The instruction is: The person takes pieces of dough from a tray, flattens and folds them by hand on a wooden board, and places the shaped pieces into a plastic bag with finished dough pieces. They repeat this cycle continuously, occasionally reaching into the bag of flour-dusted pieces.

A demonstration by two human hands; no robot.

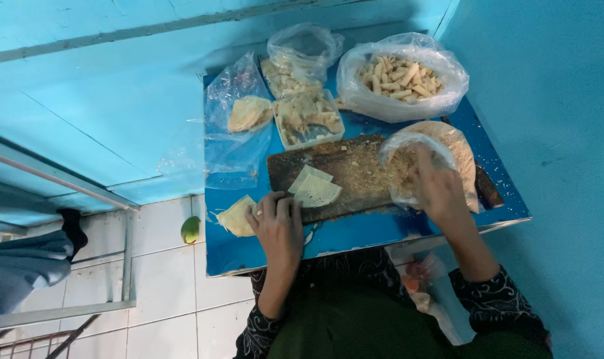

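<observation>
Pale thin wrappers [313, 188] under flat left hand [278, 223]; right hand [437, 188] grasps bag [408, 149]

The person's two forearms are bare from the wrist most of the way up. The left hand [277, 225] carries a ring on one finger, which looks pale or metallic, though it is too small to tell. The right hand [440, 193] shows no jewellery. Above each wrist, well back from the fingers, sits a pushed-up sleeve of black cloth printed with a fine pale pattern, perhaps floral. The same black patterned cloth spans the chest between the sleeves, and below it hangs a plain dark green garment.
</observation>
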